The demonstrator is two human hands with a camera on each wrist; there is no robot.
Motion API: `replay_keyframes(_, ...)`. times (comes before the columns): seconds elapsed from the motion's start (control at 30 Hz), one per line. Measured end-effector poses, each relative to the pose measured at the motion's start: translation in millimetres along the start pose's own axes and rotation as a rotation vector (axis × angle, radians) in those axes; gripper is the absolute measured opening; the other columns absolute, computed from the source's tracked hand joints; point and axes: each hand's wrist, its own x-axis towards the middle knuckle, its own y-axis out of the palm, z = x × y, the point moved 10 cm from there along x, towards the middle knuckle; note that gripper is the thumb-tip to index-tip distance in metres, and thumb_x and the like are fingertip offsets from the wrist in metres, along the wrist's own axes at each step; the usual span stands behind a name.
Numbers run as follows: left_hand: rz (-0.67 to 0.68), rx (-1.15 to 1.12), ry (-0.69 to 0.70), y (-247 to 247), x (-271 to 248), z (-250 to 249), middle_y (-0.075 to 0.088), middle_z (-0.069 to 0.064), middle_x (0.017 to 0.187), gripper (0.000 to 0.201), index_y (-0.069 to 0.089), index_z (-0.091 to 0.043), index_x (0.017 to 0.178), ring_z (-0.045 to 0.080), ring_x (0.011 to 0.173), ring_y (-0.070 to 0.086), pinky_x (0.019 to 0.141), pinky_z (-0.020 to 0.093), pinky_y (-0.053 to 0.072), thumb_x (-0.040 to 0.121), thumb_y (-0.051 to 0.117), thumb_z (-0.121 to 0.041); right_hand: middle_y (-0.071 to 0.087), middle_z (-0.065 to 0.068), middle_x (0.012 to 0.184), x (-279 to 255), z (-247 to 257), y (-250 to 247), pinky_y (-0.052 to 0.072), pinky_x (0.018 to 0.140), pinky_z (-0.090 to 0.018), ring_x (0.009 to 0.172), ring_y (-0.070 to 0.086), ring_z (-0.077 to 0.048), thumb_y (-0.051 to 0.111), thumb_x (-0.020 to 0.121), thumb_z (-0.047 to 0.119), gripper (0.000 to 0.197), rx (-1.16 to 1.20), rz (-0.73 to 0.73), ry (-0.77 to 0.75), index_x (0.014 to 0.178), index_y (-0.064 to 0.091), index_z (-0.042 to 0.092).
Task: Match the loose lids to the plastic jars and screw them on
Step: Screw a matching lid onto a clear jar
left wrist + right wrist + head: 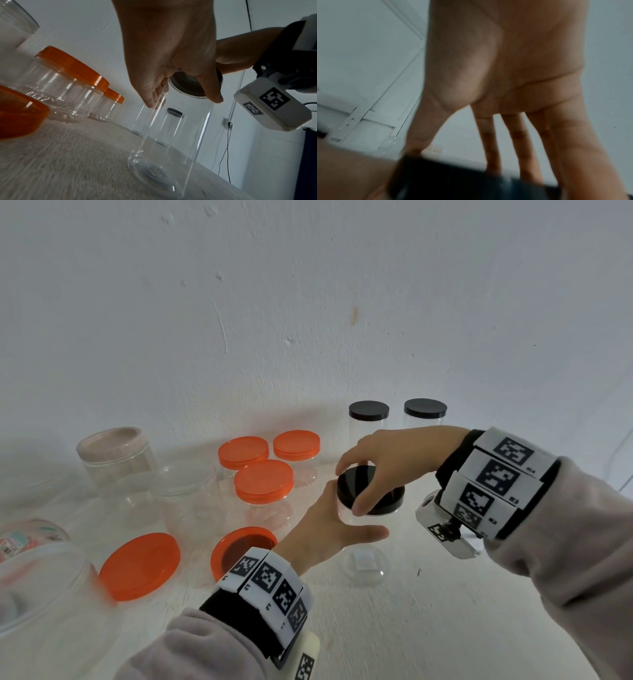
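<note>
From the head camera I see my right hand cupped over a black lid, fingers curled round its rim, atop a tall clear jar standing on the white table. My left hand wraps the jar just under the lid. Only the left wrist view shows the jar's base resting on the table; the right wrist view is blurred, showing splayed fingers on the lid.

The tall jar is clear, smooth plastic with thin glossy walls; its black lid looks like smooth plastic with a slight sheen. The loose orange lid is translucent, glossy plastic. The table has a rough, matt, grainy surface. The sleeves are soft, matt grey cloth.
</note>
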Motion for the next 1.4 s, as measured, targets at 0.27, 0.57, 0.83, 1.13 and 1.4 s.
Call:
replay_keyframes(0.27, -0.001, 0.007, -0.005, 0, -1, 1, 0.046, -0.027, 0.118, 0.089, 0.029, -0.035, 0.138, -0.009, 0.105, 0.045, 0.078, 0.01, 0.034, 0.068, 0.085, -0.041, 0.042, 0.016, 0.119, -1, -7, 12, 0.045, 0.096, -0.035, 0.113, 0.049, -0.014, 0.074, 0.068, 0.065, 0.083, -0.004, 0.134, 0.068, 0.139, 0.033, 0.05)
replay_keyframes(0.57, 0.003, -0.014, -0.002, 1, -1, 2, 0.047, -0.022, 0.126, 0.093, 0.029, -0.035, 0.139, -0.004, 0.114, 0.045, 0.087, 0.016, 0.037, 0.066, 0.085, -0.045, 0.051, 0.018, 0.098, -1, -2, 2, 0.047, 0.076, -0.026, 0.092, 0.054, -0.007, 0.063, 0.071, 0.074, 0.07, -0.087, -0.079, 0.062, 0.125, 0.055, 0.031)
replay_keyframes(0.83, 0.006, 0.003, 0.005, 1, -1, 0, 0.047, -0.022, 0.124, 0.09, 0.03, -0.035, 0.138, -0.014, 0.103, 0.042, 0.079, 0.01, 0.035, 0.067, 0.084, -0.044, 0.044, 0.018, 0.112, -5, -1, 6, 0.044, 0.09, -0.03, 0.109, 0.046, -0.009, 0.077, 0.07, 0.056, 0.076, 0.038, 0.018, 0.028, 0.136, 0.039, 0.047)
replay_keyframes(1.13, -0.004, 0.006, 0.009, 1, -1, 0, 0.045, -0.03, 0.117, 0.082, 0.027, -0.045, 0.125, -0.017, 0.103, 0.042, 0.079, 0.009, 0.036, 0.066, 0.085, -0.043, 0.052, 0.009, 0.095, 0, -7, 0, 0.048, 0.065, -0.026, 0.083, 0.058, -0.014, 0.059, 0.068, 0.08, 0.072, -0.069, -0.17, 0.138, 0.117, 0.054, 0.028)
replay_keyframes(1.4, 0.002, 0.022, 0.0, 1, -1, 1, 0.045, -0.03, 0.113, 0.082, 0.028, -0.042, 0.128, -0.017, 0.1, 0.042, 0.075, 0.009, 0.036, 0.068, 0.084, -0.044, 0.044, 0.019, 0.116, -7, -2, 2, 0.042, 0.088, -0.024, 0.11, 0.044, -0.007, 0.078, 0.069, 0.054, 0.076, 0.065, -0.055, 0.009, 0.137, 0.045, 0.041)
